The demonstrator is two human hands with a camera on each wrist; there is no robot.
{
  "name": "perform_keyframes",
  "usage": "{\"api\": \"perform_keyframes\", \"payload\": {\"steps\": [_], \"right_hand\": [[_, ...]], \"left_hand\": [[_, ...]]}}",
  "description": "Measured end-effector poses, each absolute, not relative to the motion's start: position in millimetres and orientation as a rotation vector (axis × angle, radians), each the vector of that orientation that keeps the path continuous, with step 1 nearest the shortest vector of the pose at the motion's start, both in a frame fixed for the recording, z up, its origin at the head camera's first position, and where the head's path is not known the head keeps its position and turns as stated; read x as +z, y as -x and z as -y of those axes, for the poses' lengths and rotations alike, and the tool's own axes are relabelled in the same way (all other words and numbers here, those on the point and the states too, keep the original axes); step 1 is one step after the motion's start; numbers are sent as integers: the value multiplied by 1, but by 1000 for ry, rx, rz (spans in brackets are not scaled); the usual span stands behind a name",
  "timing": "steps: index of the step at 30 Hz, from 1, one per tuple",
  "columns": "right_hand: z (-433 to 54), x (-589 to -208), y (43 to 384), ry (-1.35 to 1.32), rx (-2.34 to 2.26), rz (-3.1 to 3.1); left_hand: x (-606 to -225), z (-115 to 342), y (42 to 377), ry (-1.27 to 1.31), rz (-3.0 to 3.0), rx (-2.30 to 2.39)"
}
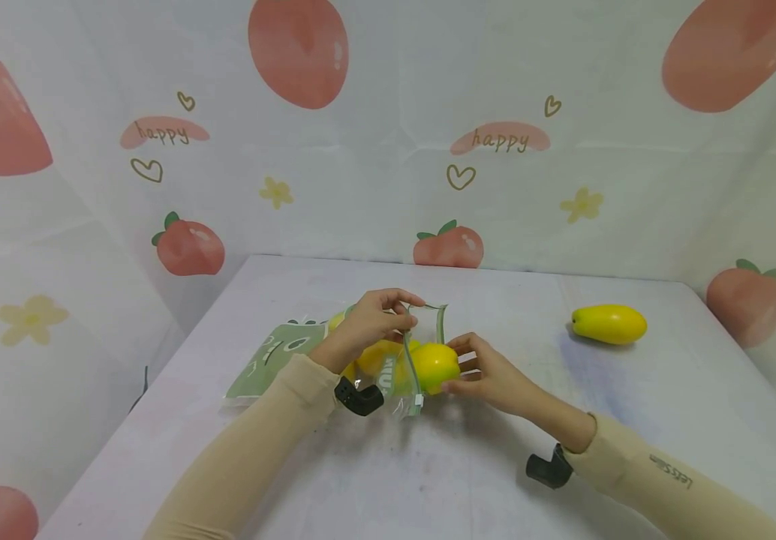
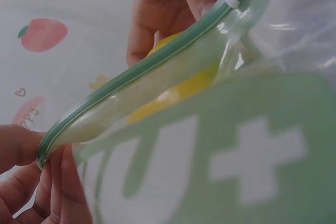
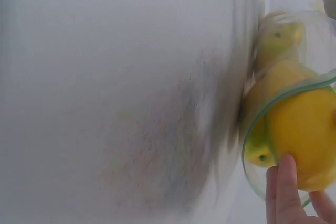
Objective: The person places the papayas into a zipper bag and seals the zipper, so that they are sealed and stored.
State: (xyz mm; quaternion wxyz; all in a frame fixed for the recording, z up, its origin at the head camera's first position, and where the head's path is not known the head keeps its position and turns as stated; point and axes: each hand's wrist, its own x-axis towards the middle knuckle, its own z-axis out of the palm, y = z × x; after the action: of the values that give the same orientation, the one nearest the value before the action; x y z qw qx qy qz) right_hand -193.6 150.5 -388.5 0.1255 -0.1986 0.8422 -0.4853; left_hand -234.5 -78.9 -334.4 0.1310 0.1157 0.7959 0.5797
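My left hand [image 1: 377, 322] pinches the green-edged mouth of a clear zip bag [image 2: 294, 108] and holds it open toward the right. My right hand [image 1: 489, 375] grips a smooth yellow papaya-like fruit [image 1: 437, 367], fingertips against its side, with the fruit partly inside the bag's mouth. Behind it, through the clear plastic, more yellow fruits [image 3: 278, 38] show inside the bag. A white zip slider [image 1: 418, 400] sits at the lower end of the mouth. In the left wrist view, the printed bag front covers part of the fruit.
Another yellow papaya-like fruit [image 1: 609, 324] lies on the white table [image 1: 388, 480] at the right. A green panel with a cartoon face [image 1: 280, 360] lies flat at the left, behind my left forearm. A fruit-printed cloth [image 1: 374, 187] hangs behind the table.
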Motion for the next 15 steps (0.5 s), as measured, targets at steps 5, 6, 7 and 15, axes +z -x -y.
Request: {"api": "perform_keyframes", "payload": {"steps": [5, 6, 7, 15], "right_hand": [[-149, -391, 195, 617, -1418, -2448], [-148, -391, 195, 624, -1421, -2440], [-148, -391, 195, 633, -1424, -2432], [-146, -390, 194, 755, -1456, -2367]], "left_hand": [[-333, 78, 235, -323, -2322, 1673], [-333, 78, 235, -324, -2324, 1671], [-334, 78, 235, -325, -2326, 1671], [-334, 78, 235, -354, -2316, 1675]]}}
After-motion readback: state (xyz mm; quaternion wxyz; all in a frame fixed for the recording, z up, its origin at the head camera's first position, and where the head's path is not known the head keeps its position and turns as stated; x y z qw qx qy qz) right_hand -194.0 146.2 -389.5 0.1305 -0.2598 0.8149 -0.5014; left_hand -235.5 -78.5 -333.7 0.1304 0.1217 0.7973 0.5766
